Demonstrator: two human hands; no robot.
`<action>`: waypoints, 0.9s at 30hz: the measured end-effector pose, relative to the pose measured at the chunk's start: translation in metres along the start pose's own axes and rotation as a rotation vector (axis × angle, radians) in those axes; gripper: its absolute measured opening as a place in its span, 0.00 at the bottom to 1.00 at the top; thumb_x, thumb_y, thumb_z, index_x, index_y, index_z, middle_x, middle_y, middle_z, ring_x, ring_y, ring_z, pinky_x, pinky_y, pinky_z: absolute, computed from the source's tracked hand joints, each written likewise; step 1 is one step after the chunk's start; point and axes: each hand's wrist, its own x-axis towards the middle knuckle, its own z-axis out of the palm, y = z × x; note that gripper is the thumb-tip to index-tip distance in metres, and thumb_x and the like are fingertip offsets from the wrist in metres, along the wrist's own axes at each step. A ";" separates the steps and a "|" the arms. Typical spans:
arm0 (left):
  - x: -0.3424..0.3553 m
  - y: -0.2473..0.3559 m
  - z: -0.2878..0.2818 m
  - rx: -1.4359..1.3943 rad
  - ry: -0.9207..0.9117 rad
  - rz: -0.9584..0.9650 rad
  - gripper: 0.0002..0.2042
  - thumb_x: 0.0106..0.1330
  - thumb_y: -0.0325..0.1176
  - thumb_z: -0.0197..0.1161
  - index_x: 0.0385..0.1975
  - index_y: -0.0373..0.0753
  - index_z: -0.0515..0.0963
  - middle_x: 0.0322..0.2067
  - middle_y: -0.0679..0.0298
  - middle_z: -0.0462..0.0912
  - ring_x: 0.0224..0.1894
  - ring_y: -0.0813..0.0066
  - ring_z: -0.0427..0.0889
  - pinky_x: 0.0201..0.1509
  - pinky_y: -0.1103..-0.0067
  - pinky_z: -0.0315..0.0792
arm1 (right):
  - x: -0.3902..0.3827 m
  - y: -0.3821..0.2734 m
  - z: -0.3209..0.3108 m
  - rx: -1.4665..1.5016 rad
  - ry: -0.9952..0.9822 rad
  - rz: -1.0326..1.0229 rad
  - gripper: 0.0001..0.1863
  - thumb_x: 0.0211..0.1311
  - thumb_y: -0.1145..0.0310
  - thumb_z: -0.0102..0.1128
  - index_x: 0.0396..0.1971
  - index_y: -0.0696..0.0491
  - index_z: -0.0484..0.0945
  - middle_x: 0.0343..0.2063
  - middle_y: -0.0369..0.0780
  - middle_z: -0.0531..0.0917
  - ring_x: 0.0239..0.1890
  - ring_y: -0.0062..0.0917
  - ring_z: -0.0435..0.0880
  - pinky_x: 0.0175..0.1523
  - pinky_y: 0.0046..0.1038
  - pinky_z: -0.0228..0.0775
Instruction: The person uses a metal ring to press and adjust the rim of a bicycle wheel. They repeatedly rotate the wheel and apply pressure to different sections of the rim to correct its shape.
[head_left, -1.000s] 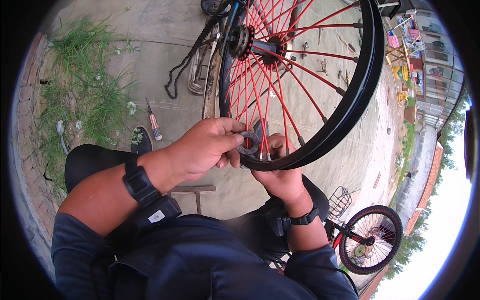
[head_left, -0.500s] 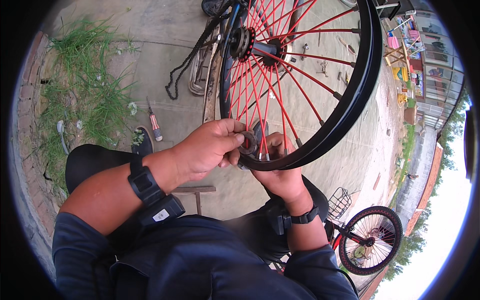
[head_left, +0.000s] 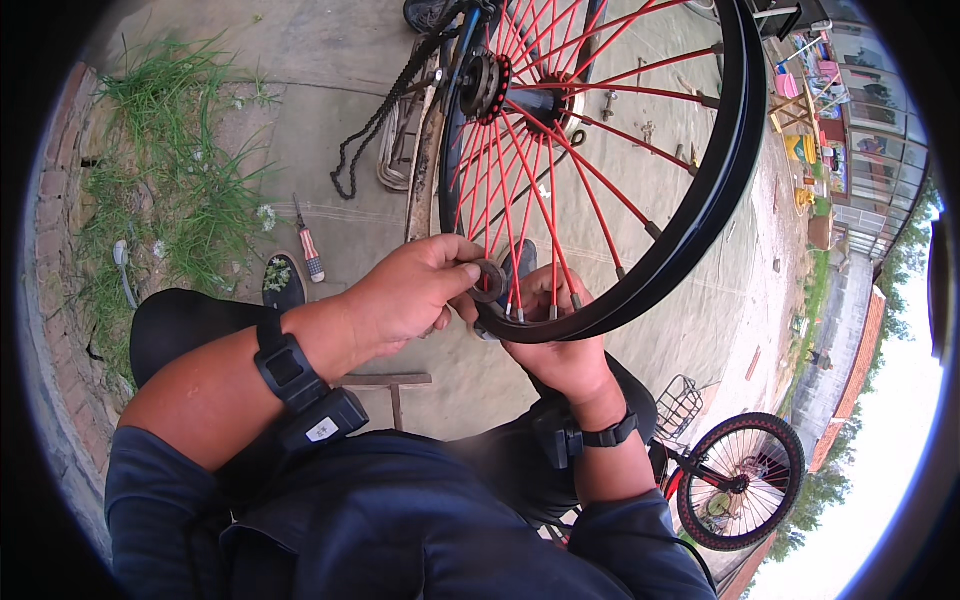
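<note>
My left hand [head_left: 410,300] pinches a dark, round metal tool [head_left: 489,281] against the red spokes, just inside the rim's lower part. My right hand [head_left: 560,355] wraps round the wheel's black rim [head_left: 680,262] from beneath, its curled fingers partly hidden behind spokes and rim. The large wheel fills the upper middle, with a black hub [head_left: 525,98] and a dark sprocket [head_left: 480,85] at its centre. A loose-hanging chain [head_left: 350,165] is left of the wheel.
A screwdriver [head_left: 310,250] lies near my left foot, by weeds [head_left: 170,130]. Small parts [head_left: 648,135] lie beyond the wheel. A wooden piece [head_left: 385,379] is below my hands. Another bicycle [head_left: 740,480] is at lower right; a stool [head_left: 790,110] and building stand at far right.
The wheel's spokes and hub have shifted slightly, and the round tool has moved a little left with my left fingers. Both hands keep their grip.
</note>
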 end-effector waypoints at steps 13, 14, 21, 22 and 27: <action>0.003 -0.003 -0.002 0.095 0.092 0.003 0.12 0.77 0.30 0.54 0.54 0.33 0.77 0.41 0.65 0.83 0.33 0.81 0.80 0.29 0.84 0.72 | 0.002 -0.002 -0.007 -0.184 0.021 -0.125 0.24 0.45 0.78 0.79 0.39 0.55 0.73 0.32 0.35 0.79 0.33 0.22 0.79 0.39 0.26 0.73; 0.004 -0.003 -0.002 0.100 0.091 -0.002 0.12 0.77 0.31 0.54 0.54 0.34 0.77 0.42 0.65 0.84 0.33 0.81 0.80 0.29 0.84 0.71 | 0.002 -0.001 -0.008 -0.185 0.015 -0.130 0.24 0.45 0.78 0.79 0.40 0.55 0.73 0.33 0.36 0.79 0.34 0.23 0.80 0.39 0.26 0.73; 0.003 0.001 -0.002 0.129 0.118 -0.017 0.12 0.77 0.30 0.54 0.55 0.33 0.77 0.41 0.66 0.83 0.34 0.81 0.80 0.31 0.84 0.72 | 0.010 -0.017 -0.001 -0.181 0.052 -0.159 0.15 0.43 0.77 0.75 0.25 0.52 0.73 0.27 0.37 0.77 0.29 0.29 0.77 0.35 0.30 0.70; 0.003 0.001 -0.002 0.125 0.117 -0.018 0.12 0.77 0.30 0.54 0.55 0.33 0.77 0.42 0.66 0.83 0.34 0.81 0.80 0.31 0.84 0.72 | 0.010 -0.018 -0.001 -0.189 0.056 -0.158 0.15 0.43 0.77 0.75 0.25 0.52 0.73 0.27 0.37 0.77 0.29 0.30 0.77 0.35 0.30 0.70; 0.004 -0.001 -0.002 0.130 0.120 -0.017 0.12 0.77 0.30 0.54 0.55 0.33 0.77 0.42 0.66 0.83 0.35 0.81 0.80 0.31 0.84 0.71 | 0.010 -0.017 -0.004 -0.250 0.021 -0.183 0.14 0.44 0.75 0.75 0.25 0.52 0.74 0.26 0.36 0.77 0.30 0.31 0.78 0.35 0.31 0.70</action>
